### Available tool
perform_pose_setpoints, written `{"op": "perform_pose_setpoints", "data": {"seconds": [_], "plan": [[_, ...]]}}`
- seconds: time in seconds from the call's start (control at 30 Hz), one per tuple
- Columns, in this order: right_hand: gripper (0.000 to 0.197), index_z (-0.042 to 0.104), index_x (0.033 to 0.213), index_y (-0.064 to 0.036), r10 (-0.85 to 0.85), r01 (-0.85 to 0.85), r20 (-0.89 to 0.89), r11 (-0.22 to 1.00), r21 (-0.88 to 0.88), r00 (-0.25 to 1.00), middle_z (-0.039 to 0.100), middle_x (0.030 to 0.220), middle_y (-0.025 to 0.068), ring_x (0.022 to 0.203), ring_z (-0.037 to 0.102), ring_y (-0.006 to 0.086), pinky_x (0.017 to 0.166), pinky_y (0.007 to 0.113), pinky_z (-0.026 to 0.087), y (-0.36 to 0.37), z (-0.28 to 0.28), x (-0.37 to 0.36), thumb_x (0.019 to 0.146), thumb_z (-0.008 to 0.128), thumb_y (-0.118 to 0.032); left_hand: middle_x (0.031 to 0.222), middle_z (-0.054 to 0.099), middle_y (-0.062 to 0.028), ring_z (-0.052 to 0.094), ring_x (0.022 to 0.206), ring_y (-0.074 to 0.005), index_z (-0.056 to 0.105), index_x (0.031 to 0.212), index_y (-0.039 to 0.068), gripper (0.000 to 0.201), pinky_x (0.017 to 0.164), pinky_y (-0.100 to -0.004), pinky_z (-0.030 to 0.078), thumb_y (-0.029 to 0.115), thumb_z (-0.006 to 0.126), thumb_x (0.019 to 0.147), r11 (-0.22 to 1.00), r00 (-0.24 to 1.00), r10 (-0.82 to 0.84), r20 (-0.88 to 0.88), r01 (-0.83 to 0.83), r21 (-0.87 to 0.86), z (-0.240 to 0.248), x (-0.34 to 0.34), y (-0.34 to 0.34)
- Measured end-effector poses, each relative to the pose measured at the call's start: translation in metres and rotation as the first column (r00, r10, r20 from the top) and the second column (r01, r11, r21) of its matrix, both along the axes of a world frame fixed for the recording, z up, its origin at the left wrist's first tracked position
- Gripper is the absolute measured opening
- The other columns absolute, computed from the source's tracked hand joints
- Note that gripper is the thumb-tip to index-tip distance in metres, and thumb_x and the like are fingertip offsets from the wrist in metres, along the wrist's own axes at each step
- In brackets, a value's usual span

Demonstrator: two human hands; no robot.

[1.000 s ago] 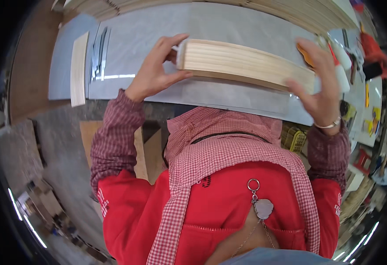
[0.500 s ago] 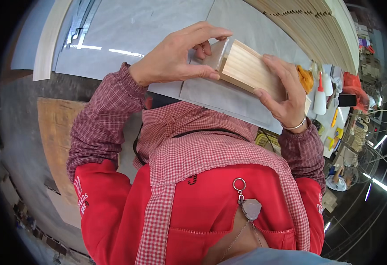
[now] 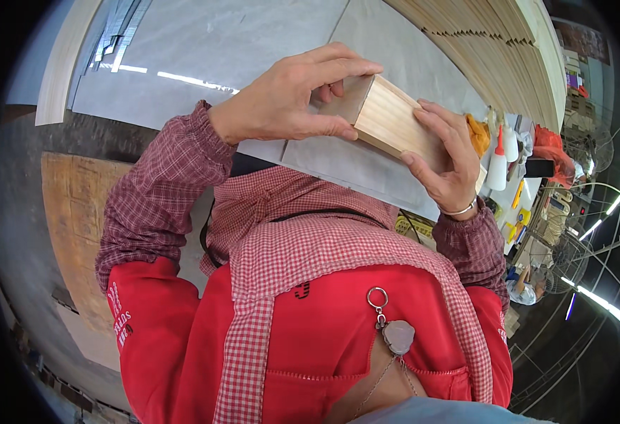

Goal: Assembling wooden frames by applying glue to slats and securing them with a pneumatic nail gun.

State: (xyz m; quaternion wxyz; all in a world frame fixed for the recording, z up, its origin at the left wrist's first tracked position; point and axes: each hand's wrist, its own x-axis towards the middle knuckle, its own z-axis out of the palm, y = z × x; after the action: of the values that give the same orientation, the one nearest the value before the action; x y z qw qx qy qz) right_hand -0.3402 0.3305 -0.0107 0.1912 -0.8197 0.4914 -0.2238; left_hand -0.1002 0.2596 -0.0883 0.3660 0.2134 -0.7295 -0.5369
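A pale wooden box (image 3: 395, 116) is held tilted above the grey work surface, its long side lying left to right. My right hand (image 3: 446, 162) grips its right part, fingers over the far edge and thumb on the near edge. Against the box's left end sits a thin, flat panel (image 3: 352, 101). My left hand (image 3: 292, 99) is closed on this panel, with a fingertip at the far top corner and the thumb at the near corner. The inside of the box and my curled left fingers are partly hidden.
Long thin wooden boards (image 3: 494, 56) are stacked at the far right. Beyond my right hand stand a white bottle with a red nozzle (image 3: 497, 166), an orange cloth (image 3: 477, 134) and a dark phone-like object (image 3: 539, 168). A pale wooden strip (image 3: 66, 63) lies far left.
The thin panel stood slightly off the box's left end; now it is flush against it. My left hand has moved right relative to the box. The whole view has shifted a little.
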Motion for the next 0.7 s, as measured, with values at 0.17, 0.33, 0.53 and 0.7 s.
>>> {"op": "perform_pose_setpoints", "data": {"seconds": [0.17, 0.33, 0.53, 0.7], "plan": [[0.049, 0.059, 0.111, -0.0020, 0.003, -0.003, -0.005, 1.000, 0.010, 1.000, 0.055, 0.115, 0.0149, 0.101, 0.053, 0.0256, 0.086, 0.033, 0.045, -0.0006, 0.0001, 0.0012, 0.066, 0.075, -0.011, 0.108, 0.049, -0.0018, 0.045, 0.080, -0.0113, 0.051, 0.128, 0.011, 0.069, 0.071, -0.0198, 0.041, 0.003, 0.077, 0.064, 1.000, 0.999, -0.009, -0.043, 0.011, 0.030, -0.0027, -0.0017, 0.0002], [0.049, 0.058, 0.112, -0.0021, -0.006, 0.006, -0.003, 1.000, 0.029, 1.000, 0.055, 0.116, 0.0150, 0.101, 0.053, 0.0258, 0.086, 0.033, 0.045, -0.0010, -0.0002, 0.0008, 0.066, 0.075, -0.011, 0.109, 0.048, -0.0015, 0.044, 0.081, -0.0110, 0.052, 0.126, 0.011, 0.068, 0.072, -0.0196, 0.040, 0.005, 0.077, 0.063, 0.999, 0.996, 0.005, -0.092, -0.001, 0.043, -0.0067, -0.0048, 0.0011], [0.049, 0.058, 0.112, -0.0022, 0.001, -0.001, -0.001, 0.999, 0.043, 1.000, 0.055, 0.116, 0.0149, 0.102, 0.053, 0.0263, 0.086, 0.033, 0.045, -0.0025, -0.0002, 0.0011, 0.067, 0.075, -0.012, 0.109, 0.048, -0.0009, 0.044, 0.082, -0.0107, 0.054, 0.123, 0.011, 0.066, 0.073, -0.0198, 0.039, 0.005, 0.077, 0.061, 0.998, 0.996, 0.019, -0.091, -0.013, 0.063, -0.0064, -0.0036, 0.0003], [0.049, 0.058, 0.112, -0.0021, 0.009, -0.009, 0.000, 0.999, 0.046, 1.000, 0.054, 0.116, 0.0152, 0.102, 0.053, 0.0266, 0.086, 0.033, 0.045, -0.0032, 0.0001, 0.0012, 0.067, 0.075, -0.012, 0.109, 0.049, -0.0004, 0.045, 0.082, -0.0107, 0.056, 0.120, 0.012, 0.064, 0.073, -0.0203, 0.039, 0.006, 0.078, 0.060, 0.998, 0.995, 0.024, -0.100, -0.018, 0.067, -0.0079, -0.0036, 0.0000]]}}
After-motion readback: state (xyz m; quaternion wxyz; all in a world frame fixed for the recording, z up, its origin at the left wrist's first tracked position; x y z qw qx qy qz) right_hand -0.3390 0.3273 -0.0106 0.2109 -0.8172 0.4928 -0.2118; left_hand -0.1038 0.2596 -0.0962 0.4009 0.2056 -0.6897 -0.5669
